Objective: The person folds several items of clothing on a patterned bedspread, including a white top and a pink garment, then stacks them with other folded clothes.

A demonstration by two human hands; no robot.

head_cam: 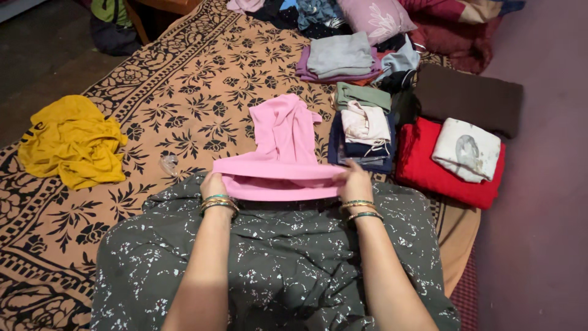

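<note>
A pink garment [283, 147] lies stretched across the bed in front of me, its near edge folded over. My left hand [213, 184] grips the left end of that fold and my right hand [355, 181] grips the right end. Both wrists wear bangles. My lap, in dark grey speckled cloth [275, 263], fills the lower part of the view under my forearms.
A tan bedsheet with black floral print [184, 92] covers the bed. A crumpled yellow garment [73, 142] lies at left. Folded clothes are stacked at right: a cream and navy pile [364, 135], a red piece [422, 165] with a white one [467, 149] on top, a grey stack [340, 56].
</note>
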